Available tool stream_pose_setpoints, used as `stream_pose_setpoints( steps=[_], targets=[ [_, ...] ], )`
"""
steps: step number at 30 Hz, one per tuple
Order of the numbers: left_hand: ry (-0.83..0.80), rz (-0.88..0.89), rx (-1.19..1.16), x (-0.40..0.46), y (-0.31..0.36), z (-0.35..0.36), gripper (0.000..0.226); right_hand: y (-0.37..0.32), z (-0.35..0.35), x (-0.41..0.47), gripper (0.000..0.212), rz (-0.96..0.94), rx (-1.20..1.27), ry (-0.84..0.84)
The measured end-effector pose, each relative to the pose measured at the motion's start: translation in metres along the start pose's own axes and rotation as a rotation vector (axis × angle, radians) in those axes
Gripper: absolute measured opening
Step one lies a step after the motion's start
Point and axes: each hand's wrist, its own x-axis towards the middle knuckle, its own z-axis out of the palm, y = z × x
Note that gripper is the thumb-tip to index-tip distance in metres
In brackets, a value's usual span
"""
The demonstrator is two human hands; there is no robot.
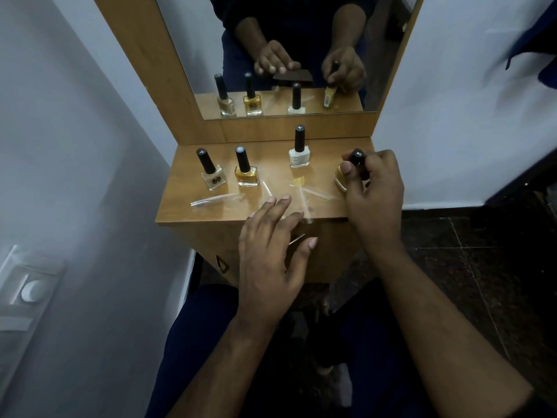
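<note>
Four nail polish bottles with black caps stand on a small wooden dresser top (265, 155). My right hand (373, 191) grips the black cap of the yellow bottle (342, 178) at the right edge; the bottle leans and my fingers partly hide it. A white bottle (299, 152) stands behind the middle, an amber bottle (246, 168) and a beige bottle (211, 171) at the left. My left hand (271, 254) lies flat with fingers spread at the front edge, fingertips on clear plastic strips (301, 194).
More clear plastic wrap (211, 200) lies at the front left of the top. A wood-framed mirror (286, 55) rises behind and reflects the bottles and hands. A white wall with a switch panel (27, 291) is at the left. Dark tiled floor is at the right.
</note>
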Motion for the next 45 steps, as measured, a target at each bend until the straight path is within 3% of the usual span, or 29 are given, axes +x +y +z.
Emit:
stream_pose_setpoints(
  steps=[8, 12, 15, 21, 25, 29, 33, 45],
  targets=[
    [-0.001, -0.037, -0.003, 0.002, -0.007, -0.002, 0.035, 0.002, 0.007, -0.001, 0.041, -0.019, -0.044, 0.056],
    [0.003, -0.032, 0.055, 0.002, -0.006, -0.004, 0.032, -0.016, -0.004, -0.005, 0.033, -0.221, -0.056, 0.183],
    [-0.024, -0.021, 0.073, 0.0, -0.004, -0.004, 0.031, -0.032, -0.002, -0.008, 0.027, -0.348, -0.13, 0.108],
    [-0.016, -0.048, 0.067, -0.001, -0.003, -0.007, 0.036, -0.056, 0.024, 0.013, 0.05, -0.309, -0.434, -0.07],
    [-0.009, -0.06, 0.076, -0.002, -0.007, -0.013, 0.036, -0.063, 0.034, 0.016, 0.037, -0.34, -0.542, -0.036],
    [0.006, -0.062, 0.079, -0.004, -0.01, -0.016, 0.035, -0.056, 0.033, 0.008, 0.029, -0.373, -0.489, 0.001],
    [0.009, -0.059, 0.077, -0.004, -0.011, -0.015, 0.035, -0.044, 0.026, 0.008, 0.026, -0.285, -0.433, 0.055],
    [-0.016, -0.064, 0.063, -0.002, -0.008, -0.007, 0.035, -0.032, 0.021, 0.006, 0.024, -0.288, -0.316, 0.062]
  ],
)
